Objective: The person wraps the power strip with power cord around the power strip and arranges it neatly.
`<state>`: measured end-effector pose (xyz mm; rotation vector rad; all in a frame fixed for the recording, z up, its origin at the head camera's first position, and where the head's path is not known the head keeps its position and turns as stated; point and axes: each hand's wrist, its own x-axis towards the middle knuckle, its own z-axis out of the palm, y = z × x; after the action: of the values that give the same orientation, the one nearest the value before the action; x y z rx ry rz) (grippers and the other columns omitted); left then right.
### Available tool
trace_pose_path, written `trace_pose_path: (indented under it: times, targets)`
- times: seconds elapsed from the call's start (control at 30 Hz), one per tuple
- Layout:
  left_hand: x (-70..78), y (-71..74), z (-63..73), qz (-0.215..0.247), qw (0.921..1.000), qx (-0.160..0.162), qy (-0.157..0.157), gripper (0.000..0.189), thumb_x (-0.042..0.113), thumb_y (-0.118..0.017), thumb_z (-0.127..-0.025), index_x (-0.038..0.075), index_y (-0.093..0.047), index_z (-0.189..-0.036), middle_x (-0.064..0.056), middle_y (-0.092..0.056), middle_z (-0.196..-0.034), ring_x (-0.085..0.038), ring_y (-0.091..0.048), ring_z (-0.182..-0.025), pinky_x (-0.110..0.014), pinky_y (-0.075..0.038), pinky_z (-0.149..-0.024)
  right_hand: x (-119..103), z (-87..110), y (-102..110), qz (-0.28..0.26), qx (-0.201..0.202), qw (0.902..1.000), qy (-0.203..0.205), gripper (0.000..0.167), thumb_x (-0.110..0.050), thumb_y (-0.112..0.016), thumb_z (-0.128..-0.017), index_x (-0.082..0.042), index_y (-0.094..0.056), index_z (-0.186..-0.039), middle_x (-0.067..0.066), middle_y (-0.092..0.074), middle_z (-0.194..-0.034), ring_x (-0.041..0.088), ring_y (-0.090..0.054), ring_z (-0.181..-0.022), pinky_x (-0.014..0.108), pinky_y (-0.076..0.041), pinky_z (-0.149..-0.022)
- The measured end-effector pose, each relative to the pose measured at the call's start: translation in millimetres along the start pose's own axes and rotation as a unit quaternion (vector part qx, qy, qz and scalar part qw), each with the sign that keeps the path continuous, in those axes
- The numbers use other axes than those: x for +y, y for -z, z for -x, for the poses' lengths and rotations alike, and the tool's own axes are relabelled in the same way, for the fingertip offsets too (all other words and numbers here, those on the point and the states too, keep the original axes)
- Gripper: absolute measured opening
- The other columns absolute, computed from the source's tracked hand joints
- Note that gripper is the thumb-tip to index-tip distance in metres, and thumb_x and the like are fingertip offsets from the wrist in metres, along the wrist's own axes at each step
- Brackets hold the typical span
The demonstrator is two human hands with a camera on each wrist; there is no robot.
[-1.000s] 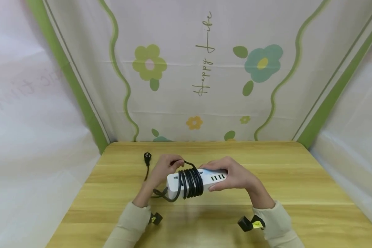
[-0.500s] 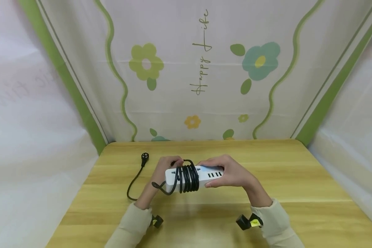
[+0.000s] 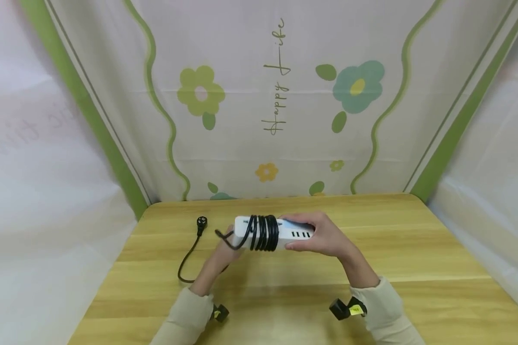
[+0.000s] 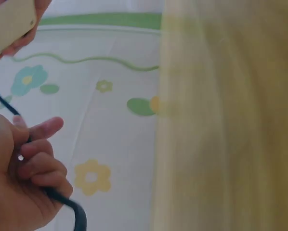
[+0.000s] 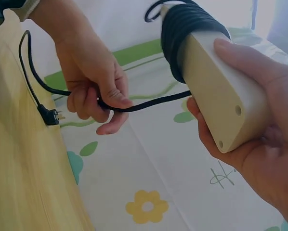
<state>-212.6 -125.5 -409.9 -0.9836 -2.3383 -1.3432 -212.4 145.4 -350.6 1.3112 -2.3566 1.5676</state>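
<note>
A white power strip [image 3: 287, 231] is held above the table, with several turns of its black cord [image 3: 265, 233] wound round its middle. My right hand [image 3: 325, 235] grips the strip's end by the USB ports, thumb on the near side. Behind the strip's other end is my left hand [image 3: 223, 253], its fingers partly hidden there in the head view. In the right wrist view, the left hand [image 5: 93, 82] pinches the cord between thumb and curled fingers, and a straight stretch runs from it to the strip. The cord's free part trails down to a black plug [image 3: 202, 222] on the tabletop.
The wooden table [image 3: 397, 258] spreads beneath both hands. A flower-printed curtain [image 3: 241, 139] hangs along its back edge, and white fabric sides [image 3: 47, 201] stand left and right. Black wrist cameras [image 3: 340, 309] sit at the cuffs.
My left hand has moved from beside the strip's top to behind and below its left end, carrying the cord. The strip has tilted and risen slightly. The cord near the plug now bows outward.
</note>
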Motion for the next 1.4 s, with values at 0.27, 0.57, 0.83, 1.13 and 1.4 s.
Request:
trace_pose_path:
  times: [0.27, 0.57, 0.83, 1.13, 1.4]
  targets:
    - [11.4, -23.6, -5.9, 0.031, 0.9834, -0.103, 0.146, 0.034, 0.023, -0.034, -0.111, 0.006, -0.063, -0.112, 0.002, -0.036, -0.066, -0.003, -0.029, -0.053, -0.021, -0.031, -0.052, 6, 1.6, 10, -0.020, 0.113, 0.9850, -0.129, 0.053, -0.013, -0.081, -0.083, -0.004, -0.064, -0.132, 0.020, -0.068, -0.116, 0.025, -0.060, -0.084, 0.030, -0.054, -0.065]
    - [41.0, -28.0, -7.9, -0.022, 0.9784, -0.118, 0.169, 0.026, 0.016, -0.036, -0.110, 0.003, -0.056, -0.121, 0.004, -0.044, -0.071, -0.007, -0.038, -0.058, -0.021, -0.036, -0.055, 20, -4.3, 8, -0.011, 0.171, 0.9732, -0.154, 0.054, -0.021, -0.081, -0.085, -0.008, -0.063, -0.134, 0.020, -0.067, -0.122, 0.025, -0.061, -0.084, 0.030, -0.056, -0.061]
    - [59.5, -32.6, -7.0, -0.080, 0.9766, -0.140, 0.143, 0.030, 0.008, -0.043, -0.107, -0.004, -0.049, -0.134, 0.006, -0.042, -0.069, -0.003, -0.034, -0.054, -0.018, -0.033, -0.051, 25, -5.0, 4, -0.015, 0.212, 0.9594, -0.186, 0.059, -0.022, -0.081, -0.084, -0.004, -0.060, -0.136, 0.023, -0.065, -0.124, 0.025, -0.061, -0.086, 0.028, -0.055, -0.061]
    - [70.9, -27.2, -1.5, -0.073, 0.9737, -0.148, 0.157, 0.035, 0.009, -0.039, -0.108, -0.001, -0.048, -0.140, 0.006, -0.043, -0.065, -0.002, -0.035, -0.048, -0.016, -0.034, -0.045, 45, -2.8, 4, 0.130, 0.276, 0.9363, -0.174, 0.058, -0.026, -0.085, -0.080, -0.002, -0.065, -0.129, 0.023, -0.071, -0.115, 0.023, -0.062, -0.076, 0.024, -0.050, -0.057]
    - [80.9, -6.0, -3.9, -0.161, 0.9771, -0.078, 0.115, 0.020, 0.012, -0.052, -0.104, 0.001, -0.067, -0.113, 0.005, -0.053, -0.066, -0.001, -0.038, -0.048, -0.018, -0.037, -0.046, 58, -6.8, -10, 0.237, 0.247, 0.9358, -0.087, 0.056, -0.022, -0.087, -0.077, 0.002, -0.067, -0.124, 0.023, -0.072, -0.112, 0.026, -0.067, -0.078, 0.031, -0.052, -0.061]
